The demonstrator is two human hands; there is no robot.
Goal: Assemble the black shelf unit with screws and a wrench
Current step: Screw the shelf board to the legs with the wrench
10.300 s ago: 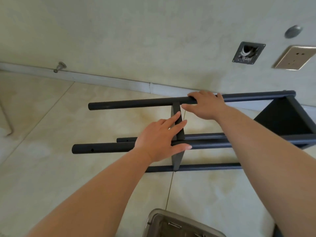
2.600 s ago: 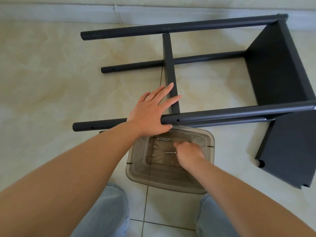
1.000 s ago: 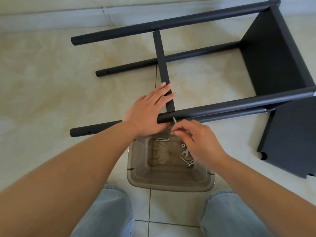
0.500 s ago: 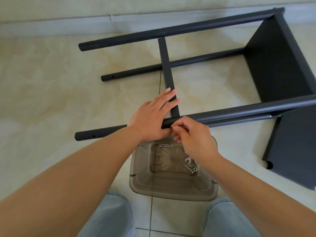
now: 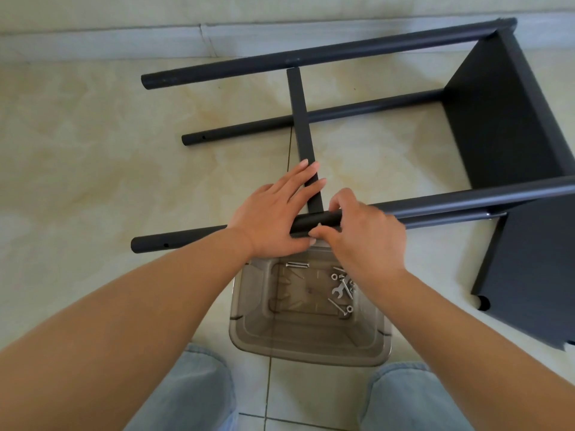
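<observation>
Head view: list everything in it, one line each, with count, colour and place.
Shelf tubes: four, black, lying along the floor, running left from the panel.
Shelf panel: one seen, black, right side, joined to the tubes.
Crossbar: one, black, spanning from the far tube to the near tube.
Plastic bin: one, clear smoky grey, on the floor between the knees.
Screws and washers: several, silver, inside the bin.
Wrench: one, silver, inside the bin among the screws.
Floor: beige tiles, with a pale baseboard at top.
Left hand: flat on the near tube and crossbar.
Right hand: fingers pinched at the near tube; contents hidden.
Knees: two, light blue jeans, bottom edge.
</observation>
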